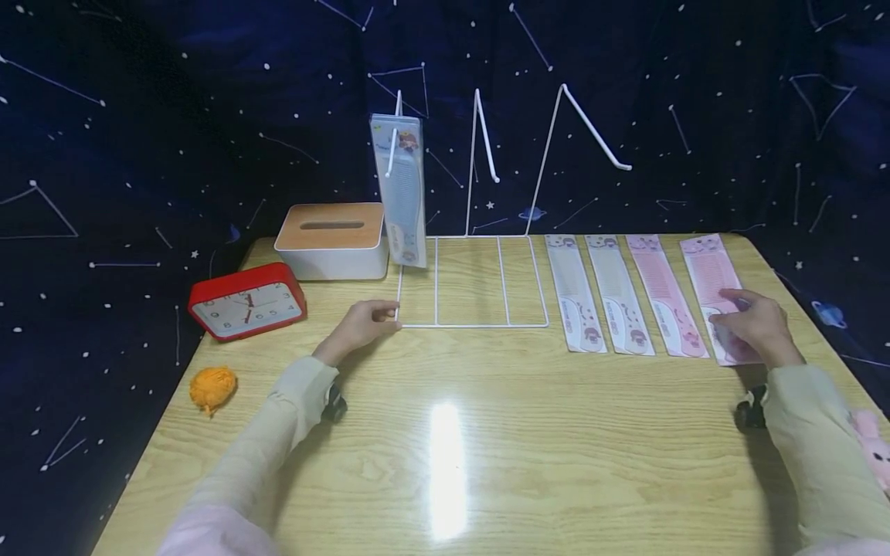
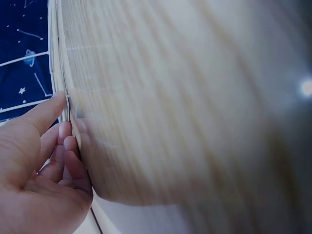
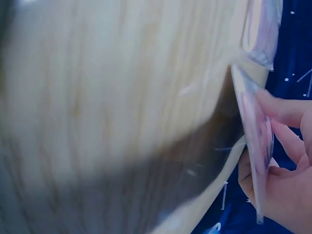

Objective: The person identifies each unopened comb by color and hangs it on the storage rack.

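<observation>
A white wire display rack (image 1: pixel 471 326) with three upright hooks stands at the table's back. My left hand (image 1: pixel 360 328) pinches the left front corner of its base between thumb and fingers; in the left wrist view that hand (image 2: pixel 44 161) is low beside the tabletop. A packaged blue comb (image 1: pixel 403 193) hangs on the rack's left hook. At the right, my right hand (image 1: pixel 759 328) grips the rightmost packaged pink comb (image 1: pixel 709 270) by its edges. In the right wrist view this package (image 3: pixel 252 131) tilts up from the tabletop, with fingers behind it.
Left of the held package lie another packaged pink comb (image 1: pixel 664 286) and two pale packaged combs (image 1: pixel 615 289). A tissue box (image 1: pixel 334 259), a red clock (image 1: pixel 246 301) and an orange yarn ball (image 1: pixel 212 388) are at the left. A pink plush toy (image 1: pixel 872 448) sits at the right edge.
</observation>
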